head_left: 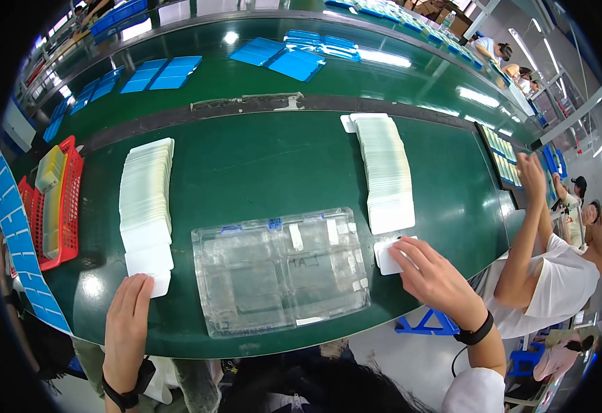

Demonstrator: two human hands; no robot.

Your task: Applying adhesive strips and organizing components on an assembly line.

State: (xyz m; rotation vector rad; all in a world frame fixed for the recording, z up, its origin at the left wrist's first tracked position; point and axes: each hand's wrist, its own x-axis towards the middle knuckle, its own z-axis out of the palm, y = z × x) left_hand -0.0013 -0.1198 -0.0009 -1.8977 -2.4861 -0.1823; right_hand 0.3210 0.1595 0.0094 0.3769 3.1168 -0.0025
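On the left, a long overlapping row of thin white cards [146, 193] runs away from me across the green table. My left hand [126, 316] is at its near end, fingers together, closed on the nearest white card [160, 283]. A second row of overlapping cards [385, 172] lies on the right. Just below that row, my right hand [438, 275] has its fingers bent and closed on a separate white card [386, 260], which is partly hidden under them. Between my hands sits a clear plastic case [280, 272] with several compartments and a few white stickers.
A red basket [74, 206] holding yellowish plastic boxes stands at the left edge, beside a strip of blue sheets [15, 227]. Blue sheets [297, 63] lie beyond the dark rail [246, 103]. At right, a co-worker's hands [533, 175] are near a dark tray [500, 155].
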